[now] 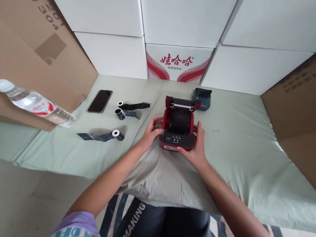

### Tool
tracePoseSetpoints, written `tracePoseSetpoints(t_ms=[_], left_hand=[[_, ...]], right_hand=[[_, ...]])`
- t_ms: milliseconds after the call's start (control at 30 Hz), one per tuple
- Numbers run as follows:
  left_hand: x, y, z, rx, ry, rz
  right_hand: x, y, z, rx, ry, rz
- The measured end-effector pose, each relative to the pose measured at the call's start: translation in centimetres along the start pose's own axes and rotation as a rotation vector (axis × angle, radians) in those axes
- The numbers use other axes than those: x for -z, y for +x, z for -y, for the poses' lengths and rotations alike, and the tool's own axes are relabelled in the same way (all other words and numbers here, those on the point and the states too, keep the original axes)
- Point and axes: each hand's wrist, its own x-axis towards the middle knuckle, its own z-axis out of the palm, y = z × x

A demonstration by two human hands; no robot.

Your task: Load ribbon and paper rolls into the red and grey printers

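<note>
A red-and-black printer [177,141] sits on the pale green, cloth-covered tabletop [229,152], toward the middle of the scene and close to its near edge, with its lid [182,102] raised at the far side. The inside is dark, and what lies within it is hard to make out. The left hand [151,132] has its grip closed against the left side of the printer, the thumb along the near left corner and the fingers bent beside the body. The right hand [198,145] clasps the right side, its thumb reaching across to the near right edge and its fingers running up along the casing; some fingertips of both hands are hidden. Just beyond the printer, slightly to the right, stands a smaller blue-grey device [201,101] with its top flap tilted up. To the left lie three small rolls, each with a dark strip trailing from it: a far roll [120,104] and a middle roll [120,114] side by side with strips running right, and a near roll [118,135] with its strip running left. Farther left is a dark phone [100,101], and beyond that a clear bottle [38,104] with a white cap beside a cardboard box [6,46]. Another cardboard box [314,117] stands at the right, and stacked white boxes [184,12] line the far side.
</note>
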Motion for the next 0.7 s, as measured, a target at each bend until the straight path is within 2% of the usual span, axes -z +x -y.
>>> tracePoseSetpoints(t_ms=[233, 433, 533, 700], left_hand=[[0.6, 0.0, -0.9, -0.069, 0.148, 0.040], [1.3, 1.7, -4.4, -0.219, 0.660, 0.106], [0.4, 3.8, -7.0, -0.232, 0.990, 0.232], [-2.3, 5.9, -11.3, -0.052, 1.276, 0.508]], right_hand=[[0.2, 0.2, 0.0, -0.019, 0.019, 0.010], [0.4, 0.6, -1.0, -0.006, 0.054, 0.053], [0.5, 0.8, -1.4, 0.003, 0.065, 0.068], [0.5, 0.8, -1.7, -0.004, 0.056, 0.079]])
